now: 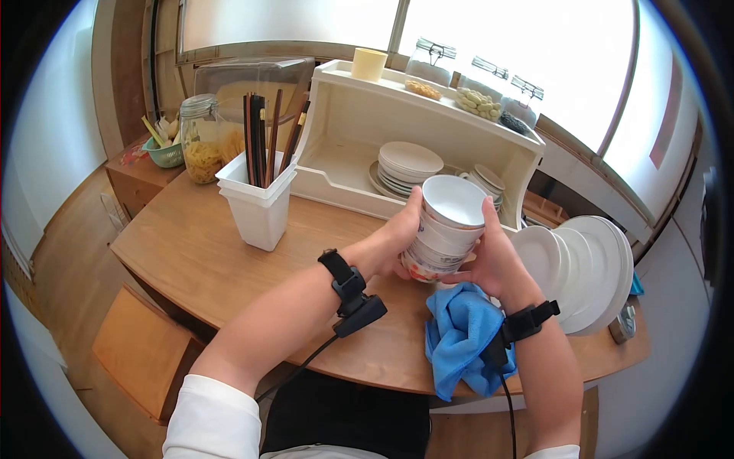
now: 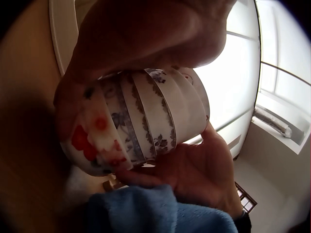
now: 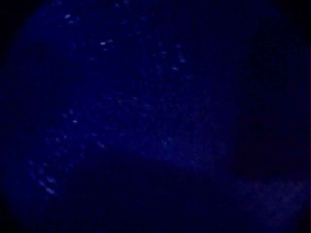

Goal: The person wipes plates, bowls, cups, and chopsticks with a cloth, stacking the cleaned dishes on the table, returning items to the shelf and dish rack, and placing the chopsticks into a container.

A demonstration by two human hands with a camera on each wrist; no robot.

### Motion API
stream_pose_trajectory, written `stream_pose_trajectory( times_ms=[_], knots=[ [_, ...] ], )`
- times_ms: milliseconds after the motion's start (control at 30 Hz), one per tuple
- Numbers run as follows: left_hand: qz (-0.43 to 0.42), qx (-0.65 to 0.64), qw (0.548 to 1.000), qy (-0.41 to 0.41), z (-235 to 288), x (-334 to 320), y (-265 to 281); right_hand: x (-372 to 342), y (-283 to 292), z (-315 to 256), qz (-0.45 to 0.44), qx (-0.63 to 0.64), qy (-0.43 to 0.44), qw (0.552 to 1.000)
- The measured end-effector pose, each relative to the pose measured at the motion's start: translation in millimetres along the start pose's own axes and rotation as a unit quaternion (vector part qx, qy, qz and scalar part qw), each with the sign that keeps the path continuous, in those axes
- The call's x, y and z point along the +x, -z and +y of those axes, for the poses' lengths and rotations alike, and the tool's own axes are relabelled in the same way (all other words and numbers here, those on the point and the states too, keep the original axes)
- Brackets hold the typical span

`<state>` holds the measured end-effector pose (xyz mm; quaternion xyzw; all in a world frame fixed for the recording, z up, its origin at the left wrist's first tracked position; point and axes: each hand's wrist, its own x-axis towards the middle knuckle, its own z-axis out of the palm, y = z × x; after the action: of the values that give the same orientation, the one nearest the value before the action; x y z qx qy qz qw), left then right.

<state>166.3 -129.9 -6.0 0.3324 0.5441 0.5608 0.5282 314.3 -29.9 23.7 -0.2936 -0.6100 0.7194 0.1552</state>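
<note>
The stacked bowls (image 1: 442, 239) are white: the lowest bowl (image 2: 92, 141) carries red flowers, the bowl above it a blue-grey leaf pattern, and higher up come dark scalloped bands with small dark blooms. The uppermost bowl is plain white inside. A bright blue cloth (image 1: 462, 344) lies near, on a warm brown table (image 1: 183, 229) with wood grain. To the right, the plates (image 1: 592, 268) are plain white. The far shelf (image 1: 336, 115) is cream, topped by a pale yellow cup (image 1: 368, 66). On the left, a white holder (image 1: 261, 218) contains black and brown chopsticks (image 1: 273, 130); beyond, a basket (image 1: 167, 157) is pale green. The sleeve (image 1: 210, 417) is white.
</note>
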Motion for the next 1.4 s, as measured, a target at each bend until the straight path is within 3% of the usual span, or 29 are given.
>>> stream_pose_trajectory(
  times_ms=[367,467,633,733,867,1400],
  knots=[
    [0.126,0.000,0.989,-0.079,86.2,-17.7,55.8,62.4,-61.6,-85.8,-0.081,-0.023,0.077,0.993],
    [0.155,0.003,0.986,-0.067,94.8,-12.3,77.0,87.0,-73.8,-92.6,-0.111,-0.011,0.039,0.993],
    [0.229,-0.036,0.972,-0.030,99.2,7.9,99.2,124.7,-91.6,-87.0,-0.107,-0.006,0.046,0.993],
    [0.267,-0.084,0.957,-0.080,100.8,19.8,98.7,145.2,-97.3,-83.9,-0.123,0.012,0.037,0.992],
    [0.307,-0.119,0.941,-0.076,97.9,40.3,112.6,162.0,-101.4,-82.7,-0.153,0.023,0.031,0.987],
    [0.348,-0.270,0.888,-0.135,86.1,98.8,163.9,243.4,-126.6,-50.4,-0.126,0.047,0.013,0.991]
  ],
)
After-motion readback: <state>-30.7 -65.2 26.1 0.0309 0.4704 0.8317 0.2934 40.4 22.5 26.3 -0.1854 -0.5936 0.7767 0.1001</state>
